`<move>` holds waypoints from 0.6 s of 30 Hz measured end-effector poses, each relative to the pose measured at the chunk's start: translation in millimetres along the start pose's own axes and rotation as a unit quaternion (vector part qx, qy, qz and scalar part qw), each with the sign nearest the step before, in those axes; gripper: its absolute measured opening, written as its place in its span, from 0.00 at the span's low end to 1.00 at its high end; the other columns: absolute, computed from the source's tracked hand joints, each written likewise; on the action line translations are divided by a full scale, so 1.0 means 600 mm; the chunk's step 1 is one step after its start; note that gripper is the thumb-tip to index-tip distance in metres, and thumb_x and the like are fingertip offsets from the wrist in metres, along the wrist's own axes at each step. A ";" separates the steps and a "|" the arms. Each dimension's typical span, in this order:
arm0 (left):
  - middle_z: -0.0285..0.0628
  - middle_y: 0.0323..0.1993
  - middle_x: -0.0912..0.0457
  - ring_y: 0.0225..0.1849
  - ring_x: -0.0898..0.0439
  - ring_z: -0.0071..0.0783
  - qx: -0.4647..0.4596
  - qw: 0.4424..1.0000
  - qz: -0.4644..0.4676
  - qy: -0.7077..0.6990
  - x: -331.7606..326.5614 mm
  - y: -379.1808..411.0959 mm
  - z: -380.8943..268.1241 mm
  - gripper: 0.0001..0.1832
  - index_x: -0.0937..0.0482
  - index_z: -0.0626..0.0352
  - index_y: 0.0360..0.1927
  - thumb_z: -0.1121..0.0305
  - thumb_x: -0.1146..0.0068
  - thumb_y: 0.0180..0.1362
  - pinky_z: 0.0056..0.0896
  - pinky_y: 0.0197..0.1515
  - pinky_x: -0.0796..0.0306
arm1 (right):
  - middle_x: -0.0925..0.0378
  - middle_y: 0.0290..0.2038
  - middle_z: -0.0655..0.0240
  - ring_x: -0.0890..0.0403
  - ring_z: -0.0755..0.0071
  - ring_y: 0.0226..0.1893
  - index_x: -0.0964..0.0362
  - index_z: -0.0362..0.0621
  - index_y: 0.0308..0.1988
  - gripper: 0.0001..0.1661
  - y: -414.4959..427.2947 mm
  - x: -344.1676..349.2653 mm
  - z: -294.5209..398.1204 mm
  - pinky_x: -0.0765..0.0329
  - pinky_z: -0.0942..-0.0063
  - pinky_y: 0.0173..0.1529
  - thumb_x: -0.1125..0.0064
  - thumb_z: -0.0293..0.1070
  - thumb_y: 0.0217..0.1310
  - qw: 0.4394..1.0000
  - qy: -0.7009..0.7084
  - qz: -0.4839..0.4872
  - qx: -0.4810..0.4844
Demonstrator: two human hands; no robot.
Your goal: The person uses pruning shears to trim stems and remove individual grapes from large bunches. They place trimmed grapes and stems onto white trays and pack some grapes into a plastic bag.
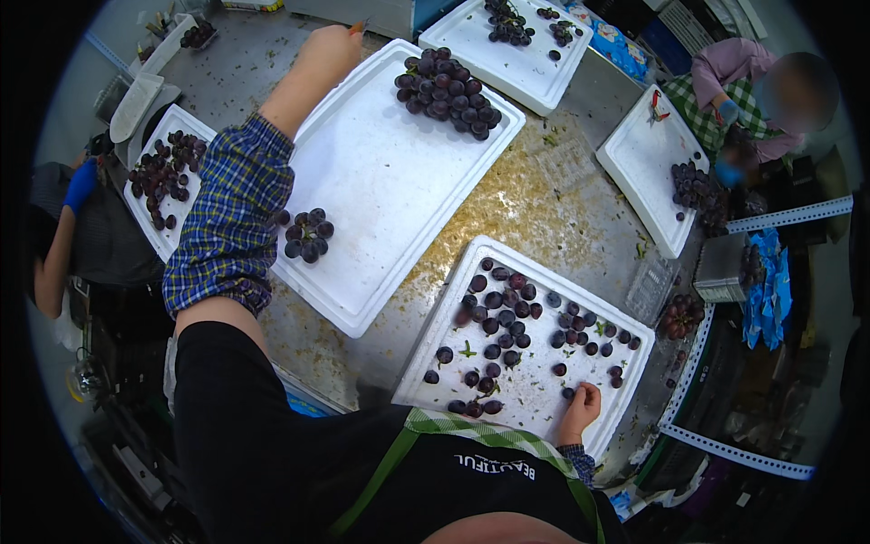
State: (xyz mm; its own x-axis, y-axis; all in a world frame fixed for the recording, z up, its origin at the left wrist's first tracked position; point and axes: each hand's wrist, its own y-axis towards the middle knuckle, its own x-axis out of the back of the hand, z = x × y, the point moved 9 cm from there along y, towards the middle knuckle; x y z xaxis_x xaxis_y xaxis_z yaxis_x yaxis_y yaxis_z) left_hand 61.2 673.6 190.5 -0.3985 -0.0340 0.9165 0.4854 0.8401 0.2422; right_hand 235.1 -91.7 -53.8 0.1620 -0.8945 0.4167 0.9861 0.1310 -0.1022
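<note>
My left hand (332,53) reaches to the far edge of a large white foam tray (367,224). It is closed around a small orange-handled tool (357,27), mostly hidden by the fingers. On that tray lie a big bunch of dark grapes (448,94) at the far end and a small cluster (309,235) near my sleeve. Close to my body, my right hand (581,411) rests over a second foam tray (435,401) with curled fingers. A single grape (568,393) sits beside its fingertips; whether they pinch anything is unclear. Many loose grapes (506,318) and green stem bits are scattered there.
More foam trays with grapes stand at the far side (469,34), left (170,238) and right (632,163). Red-handled snips (656,109) lie on the right tray, where a co-worker (737,75) handles grapes. A blue-gloved hand (81,183) is at left. Clear plastic boxes (651,289) sit on the stained metal table (523,190).
</note>
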 end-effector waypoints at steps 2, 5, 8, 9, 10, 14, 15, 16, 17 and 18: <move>0.55 0.25 0.17 0.25 0.15 0.45 0.085 0.991 0.075 -0.068 -0.017 -0.014 0.037 0.23 0.18 0.67 0.31 0.57 0.57 0.67 0.42 0.31 0.21 | 0.25 0.32 0.74 0.31 0.84 0.29 0.26 0.38 0.40 0.05 -0.002 0.000 0.008 0.32 0.83 0.33 0.48 0.25 0.66 1.000 -0.017 -0.006 0.010; 0.51 0.21 0.18 0.18 0.18 0.42 0.062 0.985 0.086 -0.140 -0.040 -0.054 0.034 0.23 0.19 0.68 0.32 0.55 0.55 0.66 0.41 0.27 0.22 | 0.25 0.34 0.73 0.30 0.83 0.30 0.26 0.37 0.40 0.05 -0.005 -0.006 0.028 0.31 0.82 0.35 0.48 0.25 0.66 0.999 -0.018 -0.001 0.050; 0.54 0.32 0.17 0.34 0.15 0.36 0.021 0.981 0.070 -0.179 -0.057 -0.080 0.028 0.23 0.22 0.69 0.44 0.54 0.52 0.65 0.36 0.38 0.23 | 0.24 0.34 0.73 0.29 0.83 0.31 0.26 0.37 0.39 0.05 -0.005 -0.007 0.033 0.31 0.82 0.36 0.48 0.25 0.66 0.998 -0.021 -0.003 0.056; 0.55 0.35 0.17 0.37 0.15 0.34 0.009 0.981 0.047 -0.186 -0.058 -0.083 0.027 0.24 0.22 0.69 0.46 0.54 0.51 0.65 0.35 0.40 0.23 | 0.24 0.34 0.73 0.29 0.83 0.31 0.26 0.37 0.39 0.05 -0.004 -0.006 0.025 0.31 0.82 0.36 0.48 0.25 0.66 0.999 -0.013 -0.004 0.036; 0.54 0.43 0.18 0.44 0.17 0.35 0.037 0.959 0.062 -0.276 -0.072 -0.085 0.035 0.24 0.25 0.68 0.51 0.57 0.44 0.60 0.35 0.46 0.26 | 0.24 0.34 0.73 0.29 0.83 0.31 0.26 0.37 0.39 0.05 -0.004 -0.006 0.020 0.31 0.82 0.36 0.48 0.25 0.65 1.000 -0.005 -0.003 0.028; 0.44 0.39 0.20 0.37 0.21 0.28 0.086 0.869 0.059 -0.484 -0.104 -0.064 0.037 0.25 0.27 0.66 0.53 0.65 0.35 0.53 0.29 0.42 0.26 | 0.24 0.33 0.73 0.29 0.82 0.30 0.26 0.37 0.39 0.05 0.001 -0.001 0.009 0.30 0.81 0.35 0.47 0.24 0.65 0.999 -0.013 0.000 0.041; 0.44 0.40 0.19 0.38 0.20 0.30 0.083 0.889 0.060 -0.447 -0.109 -0.053 0.031 0.26 0.27 0.66 0.52 0.66 0.34 0.51 0.30 0.43 0.26 | 0.24 0.32 0.73 0.30 0.82 0.30 0.26 0.37 0.39 0.05 0.002 0.001 0.004 0.30 0.81 0.35 0.47 0.24 0.64 0.999 -0.015 -0.002 0.034; 0.44 0.40 0.18 0.38 0.19 0.31 0.071 0.905 0.051 -0.416 -0.111 -0.043 0.024 0.26 0.27 0.65 0.51 0.67 0.32 0.49 0.31 0.44 0.25 | 0.24 0.32 0.73 0.30 0.82 0.29 0.25 0.37 0.38 0.04 0.003 0.002 0.000 0.30 0.81 0.35 0.47 0.24 0.64 0.999 -0.016 -0.003 0.033; 0.45 0.41 0.18 0.39 0.19 0.34 0.035 0.932 0.023 -0.361 -0.108 -0.032 0.010 0.25 0.26 0.65 0.50 0.67 0.32 0.49 0.33 0.45 0.25 | 0.25 0.31 0.73 0.30 0.82 0.29 0.25 0.37 0.38 0.04 0.004 0.002 0.000 0.30 0.81 0.35 0.46 0.24 0.64 0.999 -0.014 0.000 0.040; 0.45 0.42 0.17 0.41 0.18 0.37 -0.010 0.951 -0.017 -0.310 -0.103 -0.023 -0.010 0.25 0.26 0.64 0.50 0.67 0.32 0.49 0.34 0.46 0.25 | 0.25 0.31 0.73 0.30 0.83 0.29 0.25 0.37 0.38 0.04 0.005 0.002 -0.003 0.31 0.81 0.34 0.46 0.24 0.64 0.999 -0.020 -0.004 0.033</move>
State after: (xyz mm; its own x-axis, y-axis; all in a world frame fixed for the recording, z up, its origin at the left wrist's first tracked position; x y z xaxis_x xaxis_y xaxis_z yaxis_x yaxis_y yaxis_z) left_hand 84.1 660.8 132.4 -0.7928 0.2697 0.5466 0.4761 0.8339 0.2791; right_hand 238.4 -93.3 -55.3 0.1542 -0.8778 0.4534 0.9874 0.1528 -0.0401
